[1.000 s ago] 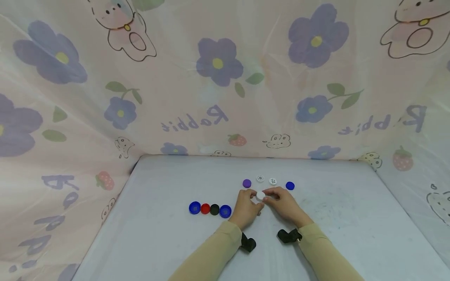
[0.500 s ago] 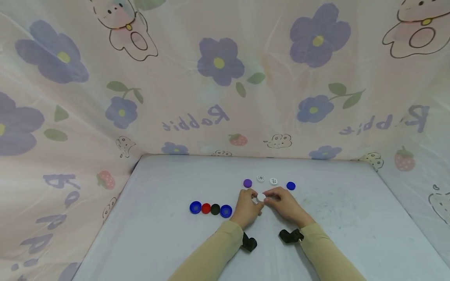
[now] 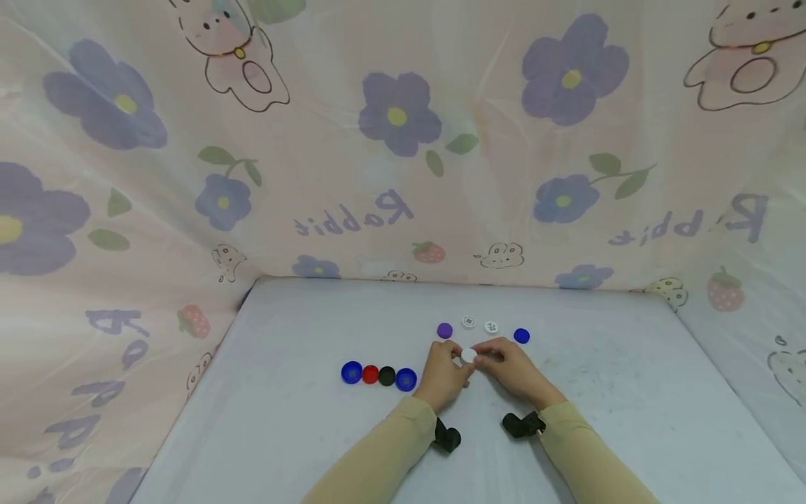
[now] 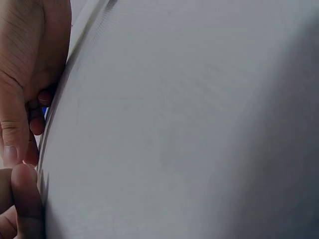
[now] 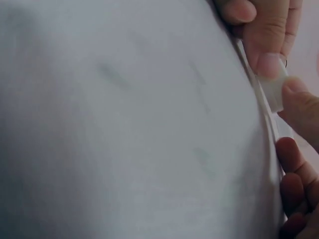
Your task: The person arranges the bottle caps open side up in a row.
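Observation:
A small white round cap (image 3: 469, 355) is held between both hands, over the middle of the table. My left hand (image 3: 443, 374) grips it from the left with thumb and fingers. From the right, my right hand (image 3: 508, 369) pinches its other edge. The right wrist view shows the side of the white cap (image 5: 273, 92) with a thumb on it from each hand. In the left wrist view, the fingers of both hands meet at the left edge and mostly hide the cap. Just beyond the hands lies a purple disc (image 3: 444, 330).
Left of the hands, a blue cap (image 3: 351, 372), a red one (image 3: 370, 374), a black one (image 3: 387, 376) and another blue cap (image 3: 406, 379) form a touching row. Behind the hands lie two white patterned discs (image 3: 469, 322) and a blue disc (image 3: 521, 336). A printed curtain surrounds the table.
The head view has shifted slightly. Both hands stay around the white cap, which has tilted a little so that its top now shows flatter. The other pieces lie as before.

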Demonstrator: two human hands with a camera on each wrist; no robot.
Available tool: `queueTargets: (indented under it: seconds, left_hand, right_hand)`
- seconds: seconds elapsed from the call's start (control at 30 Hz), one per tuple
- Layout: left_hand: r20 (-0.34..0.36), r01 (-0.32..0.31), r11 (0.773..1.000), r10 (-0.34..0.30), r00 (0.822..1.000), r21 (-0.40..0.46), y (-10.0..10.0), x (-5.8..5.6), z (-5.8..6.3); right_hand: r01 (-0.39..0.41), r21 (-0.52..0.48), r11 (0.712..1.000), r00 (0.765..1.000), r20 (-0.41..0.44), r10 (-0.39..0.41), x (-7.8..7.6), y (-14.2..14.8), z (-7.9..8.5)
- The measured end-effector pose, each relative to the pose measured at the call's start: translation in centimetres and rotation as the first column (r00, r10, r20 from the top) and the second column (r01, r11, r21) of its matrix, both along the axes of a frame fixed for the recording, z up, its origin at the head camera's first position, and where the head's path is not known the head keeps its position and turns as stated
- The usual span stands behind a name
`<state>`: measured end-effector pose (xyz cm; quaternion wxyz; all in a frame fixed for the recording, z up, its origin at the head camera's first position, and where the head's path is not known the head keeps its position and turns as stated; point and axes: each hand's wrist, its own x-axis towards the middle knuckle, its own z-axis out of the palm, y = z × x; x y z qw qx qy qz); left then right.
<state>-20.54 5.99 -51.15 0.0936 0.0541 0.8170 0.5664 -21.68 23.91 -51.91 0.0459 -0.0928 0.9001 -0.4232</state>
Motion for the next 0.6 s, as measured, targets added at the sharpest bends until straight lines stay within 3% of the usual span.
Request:
queueTargets:
  seconds: [0.27, 0.4, 0.6]
  left_hand:
    - [-0.021, 0.040, 0.999, -0.041, 0.999, -0.015, -0.7, 0.3, 1.3]
    - [-0.091, 0.041, 0.999, -0.044, 0.995, -0.033, -1.5, 0.4, 2.5]
    - [-0.161, 0.043, 0.988, -0.067, 0.985, -0.148, -3.2, 0.6, 4.2]
  right_hand:
    - [0.023, -0.019, 1.000, 1.000, 0.018, -0.023, 0.7, -0.6, 1.4]
    - [0.019, -0.046, 0.999, 0.999, -0.042, -0.021, 1.0, -1.1, 2.2]
    - [0.010, -0.080, 0.997, 0.992, -0.127, -0.020, 1.5, -2.2, 3.4]
